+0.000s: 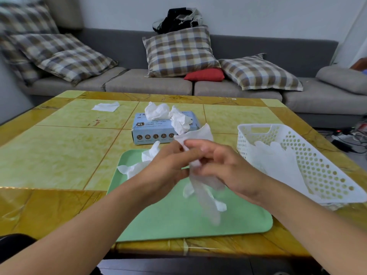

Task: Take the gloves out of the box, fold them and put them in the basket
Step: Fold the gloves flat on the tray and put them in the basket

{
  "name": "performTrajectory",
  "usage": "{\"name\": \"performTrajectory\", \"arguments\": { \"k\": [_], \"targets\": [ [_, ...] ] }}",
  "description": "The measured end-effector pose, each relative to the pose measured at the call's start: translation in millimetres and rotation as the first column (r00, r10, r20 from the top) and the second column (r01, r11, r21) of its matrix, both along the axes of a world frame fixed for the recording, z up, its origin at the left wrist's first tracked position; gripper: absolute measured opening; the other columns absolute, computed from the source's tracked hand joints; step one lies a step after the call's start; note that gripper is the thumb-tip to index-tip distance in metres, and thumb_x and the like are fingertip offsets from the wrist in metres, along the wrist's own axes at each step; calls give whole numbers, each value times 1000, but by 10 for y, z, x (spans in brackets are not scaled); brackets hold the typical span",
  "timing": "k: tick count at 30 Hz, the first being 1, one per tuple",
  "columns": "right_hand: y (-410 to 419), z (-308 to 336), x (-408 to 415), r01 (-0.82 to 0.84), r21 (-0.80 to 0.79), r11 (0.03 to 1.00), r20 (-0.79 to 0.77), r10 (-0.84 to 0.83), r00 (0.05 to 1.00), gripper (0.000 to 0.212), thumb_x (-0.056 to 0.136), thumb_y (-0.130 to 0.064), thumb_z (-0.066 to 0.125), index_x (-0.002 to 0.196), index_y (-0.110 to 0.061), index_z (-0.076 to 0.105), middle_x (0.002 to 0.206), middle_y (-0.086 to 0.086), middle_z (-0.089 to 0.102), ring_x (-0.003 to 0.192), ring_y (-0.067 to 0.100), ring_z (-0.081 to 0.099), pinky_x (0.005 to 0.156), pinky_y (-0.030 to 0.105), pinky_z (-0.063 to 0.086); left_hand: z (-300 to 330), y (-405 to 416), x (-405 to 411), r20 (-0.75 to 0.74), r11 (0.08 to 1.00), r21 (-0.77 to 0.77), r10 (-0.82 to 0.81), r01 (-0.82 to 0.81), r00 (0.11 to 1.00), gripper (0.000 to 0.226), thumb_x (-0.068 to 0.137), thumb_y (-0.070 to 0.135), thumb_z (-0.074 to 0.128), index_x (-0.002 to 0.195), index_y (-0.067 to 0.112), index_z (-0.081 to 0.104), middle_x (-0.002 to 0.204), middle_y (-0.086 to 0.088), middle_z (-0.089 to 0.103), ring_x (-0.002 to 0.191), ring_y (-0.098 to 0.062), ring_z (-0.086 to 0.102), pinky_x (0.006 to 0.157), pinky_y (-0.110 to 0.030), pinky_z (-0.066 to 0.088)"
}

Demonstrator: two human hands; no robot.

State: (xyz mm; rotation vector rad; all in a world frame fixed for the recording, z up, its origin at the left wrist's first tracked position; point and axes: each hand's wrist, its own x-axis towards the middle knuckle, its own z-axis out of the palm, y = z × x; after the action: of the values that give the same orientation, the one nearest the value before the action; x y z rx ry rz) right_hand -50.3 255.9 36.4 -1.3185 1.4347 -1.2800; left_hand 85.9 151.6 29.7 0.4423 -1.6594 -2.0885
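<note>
A thin white glove (200, 181) is pinched between the left hand (168, 167) and right hand (228, 165); below the grip it dangles limp, light, probably slippery, best held at the cuff.

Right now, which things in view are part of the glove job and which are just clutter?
In the job:
- translucent glove, held by left hand and right hand
- XL glove box
- white perforated basket with gloves inside
- crumpled glove on green tray

Lying about:
- white tissue
- plaid cushions
- red cushion
</note>
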Motion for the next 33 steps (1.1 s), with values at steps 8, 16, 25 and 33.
{"name": "performTrajectory", "arguments": {
  "k": [8,16,25,33],
  "targets": [
    [39,204,-324,359,-141,922,-150,-379,913,32,75,-21,86,102,-12,74,86,9,71,72,19,66,66,35,56,72,-10,-34,-89,955,293,80,-50,993,29,105,23,45,115,11,69,117,-13,73,102,-24,71,91,-36,57],
    [95,251,-356,61,149,987,294,-103,950,39,79,-22,77,115,-6,74,118,17,72,97,26,68,80,35,60,236,-35,6,67,989,40,138,-141,988,25,104,22,47,108,13,71,103,-10,77,90,-22,74,76,-32,60],
    [80,180,-493,109,360,927,321,-232,918,28,92,-15,66,116,-3,71,108,16,73,81,25,70,68,31,61,281,-173,-24,335,980,-195,39,29,941,39,75,34,79,103,8,77,100,-9,78,93,-23,74,87,-38,58],
    [-95,-68,-619,218,435,873,214,-336,917,17,93,-4,66,107,-8,74,101,12,77,81,23,72,78,36,60,26,-374,-218,435,993,-44,120,-111,893,17,87,6,74,104,4,74,95,-9,77,72,-17,71,62,-24,59]
  ]
}}
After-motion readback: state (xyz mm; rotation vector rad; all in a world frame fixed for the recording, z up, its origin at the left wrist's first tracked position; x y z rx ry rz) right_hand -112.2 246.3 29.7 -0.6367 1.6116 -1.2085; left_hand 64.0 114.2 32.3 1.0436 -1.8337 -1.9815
